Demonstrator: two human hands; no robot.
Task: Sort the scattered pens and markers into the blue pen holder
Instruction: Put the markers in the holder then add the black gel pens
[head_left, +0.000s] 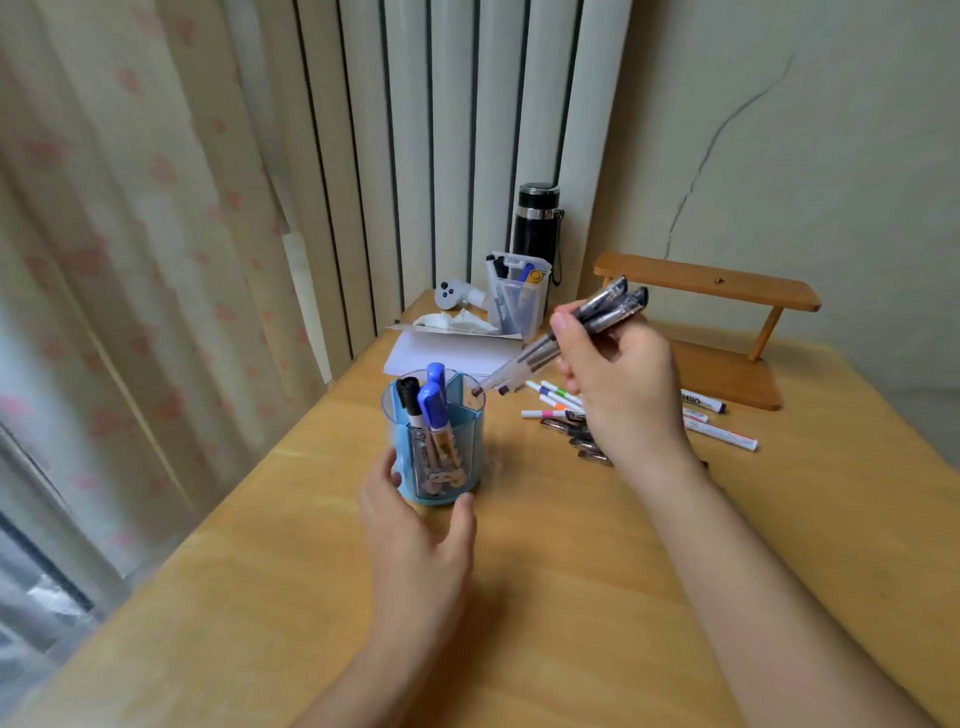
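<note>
The round blue pen holder stands on the wooden table with three markers upright in its left compartment. My left hand cups the holder's base from the near side. My right hand grips a bundle of clear gel pens, tilted, with the tips at the holder's right rim. Behind that hand, thin white markers, dark pens and thicker white markers lie scattered on the table.
A wooden two-tier rack stands at the back right. A clear pen box, a black flask, a white controller, crumpled tissue and paper sit at the back. A curtain hangs on the left.
</note>
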